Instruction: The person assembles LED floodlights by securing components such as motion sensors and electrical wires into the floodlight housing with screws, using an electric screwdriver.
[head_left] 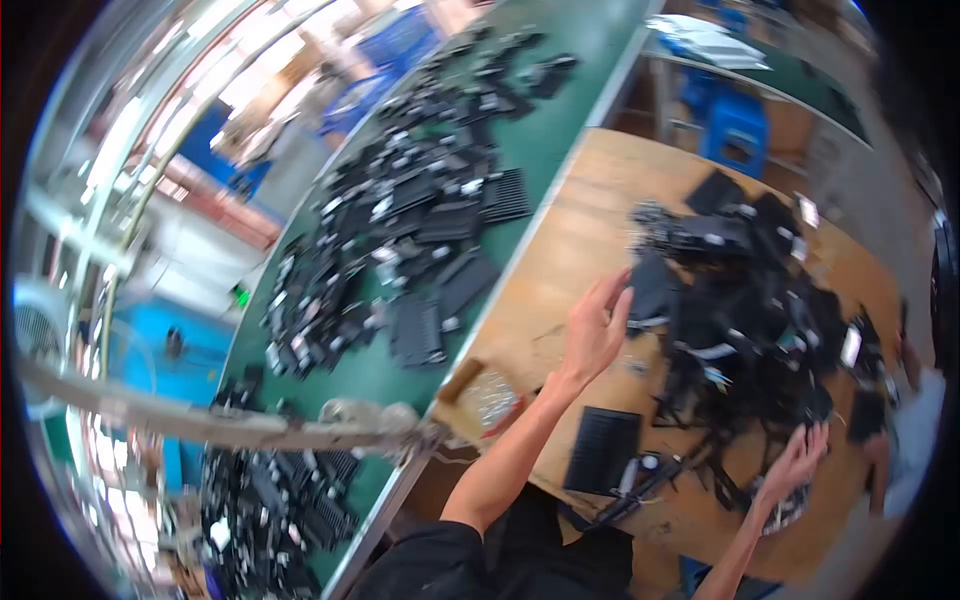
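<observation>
My left hand (596, 330) is stretched over the wooden table with its fingers extended, its fingertips right at the edge of a dark flat panel (652, 288). Lower right, my right hand (795, 464) is held palm up with the fingers apart, at the near side of a heap of black plastic parts and straps (745, 330). Neither hand holds anything visible. Between my forearms lies a ribbed black panel (603, 450), with thin black rods (660, 480) beside it. Under my right hand sits a clear bag of shiny small pieces (790, 508), partly hidden.
Left of the wooden table (590, 190) runs a green conveyor belt (545, 130) covered with many black parts (420, 210). A cardboard box of small metal pieces (490, 400) stands at the table's left edge. Another person's hand (877, 450) is at the right edge. A blue stool (735, 130) stands behind.
</observation>
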